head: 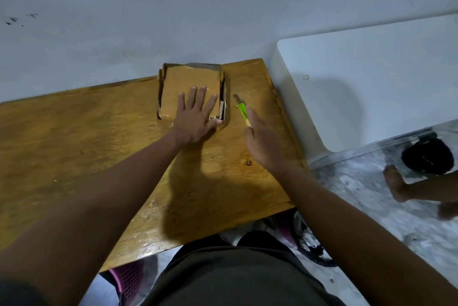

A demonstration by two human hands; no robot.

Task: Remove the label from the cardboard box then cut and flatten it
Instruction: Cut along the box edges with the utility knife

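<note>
Table (74,147): wooden, varnished, set against a pale wall; its far right corner is met by a white cabinet (359,87); shoes are seen beneath the near edge.
Cardboard box (192,80): placed at the far edge near the far right corner, lying low and seemingly already collapsed, so the flattening is judged well advanced; a scrap of printed label may remain at its near right corner.
Left hand (197,115): laid flat on the box's near right part, fingers straight and spread, presumably to press the board down and steady it.
Right hand (260,139): curled round the green-handled cutter (241,111), blade end directed towards the far edge, held just beside the box's right side, apart from it, probably readied for a cut.
</note>
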